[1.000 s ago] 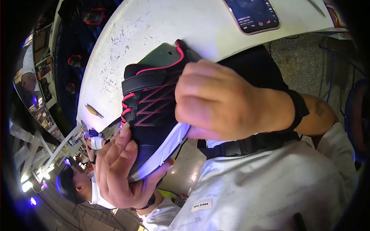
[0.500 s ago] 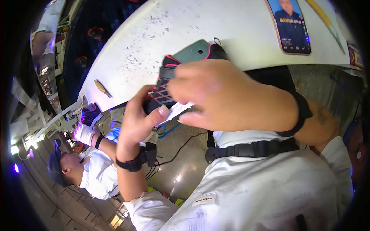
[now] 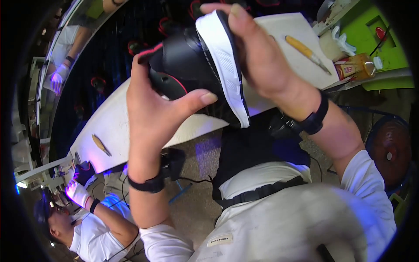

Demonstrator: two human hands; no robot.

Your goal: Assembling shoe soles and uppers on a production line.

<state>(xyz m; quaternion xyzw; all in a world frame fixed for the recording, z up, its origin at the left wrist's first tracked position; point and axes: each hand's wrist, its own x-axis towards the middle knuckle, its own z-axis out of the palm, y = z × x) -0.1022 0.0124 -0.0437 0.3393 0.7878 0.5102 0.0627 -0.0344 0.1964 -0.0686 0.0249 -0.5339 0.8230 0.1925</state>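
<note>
A black shoe (image 3: 185, 54) with red trim and a white sole (image 3: 224, 56) is held up over the table, tilted so that the sole faces right. A dark green shoe last (image 3: 172, 86) with a hole in it fills the shoe's opening. My left hand (image 3: 152, 107) grips the upper around the opening, its thumb lying along the near side. On the other side my right hand (image 3: 262, 56) is closed on the sole near its upper end, with the fingers partly hidden behind it.
The white table (image 3: 118, 131) carries a small wooden-handled tool (image 3: 100, 144) and a yellow-handled pointed tool (image 3: 307, 53). An amber bottle (image 3: 358, 65) lies at the right. Behind the table, shoes (image 3: 98, 83) sit in a dark area. Another person (image 3: 94, 218) works at lower left.
The shoe has been raised and turned, bringing its white sole into sight. My right hand has moved from the upper to the sole. The phone has left the view as the head turned.
</note>
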